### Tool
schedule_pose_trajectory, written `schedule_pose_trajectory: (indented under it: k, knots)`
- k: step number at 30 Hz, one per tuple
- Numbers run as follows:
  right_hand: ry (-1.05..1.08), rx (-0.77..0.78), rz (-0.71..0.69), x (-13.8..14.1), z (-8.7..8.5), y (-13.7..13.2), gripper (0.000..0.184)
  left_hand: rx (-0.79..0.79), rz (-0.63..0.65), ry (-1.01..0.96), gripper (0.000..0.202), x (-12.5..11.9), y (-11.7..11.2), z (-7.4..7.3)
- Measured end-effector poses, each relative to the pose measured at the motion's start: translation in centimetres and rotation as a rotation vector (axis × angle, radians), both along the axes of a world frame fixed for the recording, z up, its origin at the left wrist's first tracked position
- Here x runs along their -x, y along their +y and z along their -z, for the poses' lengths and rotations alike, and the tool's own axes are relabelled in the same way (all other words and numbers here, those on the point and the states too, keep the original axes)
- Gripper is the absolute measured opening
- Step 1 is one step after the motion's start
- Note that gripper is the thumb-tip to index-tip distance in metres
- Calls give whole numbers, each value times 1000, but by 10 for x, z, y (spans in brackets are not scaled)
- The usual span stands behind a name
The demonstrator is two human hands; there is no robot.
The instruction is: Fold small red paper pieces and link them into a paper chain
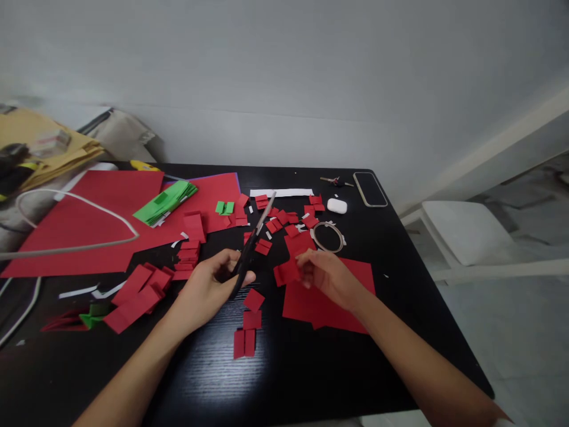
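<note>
My left hand (pixel 213 284) is closed round the black handles of a pair of scissors (pixel 255 237), whose blades point up and away over the black table (pixel 311 367). My right hand (pixel 326 276) pinches a small red paper piece (pixel 287 273) above a larger red sheet (pixel 329 302). Several small red paper rectangles (pixel 249 329) lie between and in front of my hands, and more are scattered behind the scissors.
Large red sheets (pixel 93 219) and folded green paper (pixel 165 201) lie at the back left. A tape ring (pixel 328 237), white earbud case (pixel 336 206), phone (pixel 370 188) and keys (pixel 334 180) sit at the back right. A white stool (pixel 466 231) stands to the right.
</note>
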State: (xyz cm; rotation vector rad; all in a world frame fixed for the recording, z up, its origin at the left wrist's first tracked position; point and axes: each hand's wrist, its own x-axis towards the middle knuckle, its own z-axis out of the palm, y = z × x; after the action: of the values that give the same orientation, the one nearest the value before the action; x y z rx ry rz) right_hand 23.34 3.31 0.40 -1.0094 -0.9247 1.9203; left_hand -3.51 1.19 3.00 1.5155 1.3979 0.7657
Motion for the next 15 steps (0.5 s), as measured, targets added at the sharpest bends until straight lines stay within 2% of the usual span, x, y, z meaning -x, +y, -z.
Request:
schedule_pose_trajectory:
  k: [3, 6, 9, 15]
  knots:
    - [-41, -72, 108, 2, 2, 0, 24, -10, 49, 59, 31, 0, -3, 1]
    - [-23, -113, 186, 4, 1, -1, 29, -18, 106, 162, 31, -2, -8, -3]
    - [-44, -143, 193, 5, -2, -2, 36, -43, 181, 274, 34, -6, -12, -11]
    - [-42, -92, 229, 4, 2, 0, 22, -199, 206, 538, 31, -12, -11, -13]
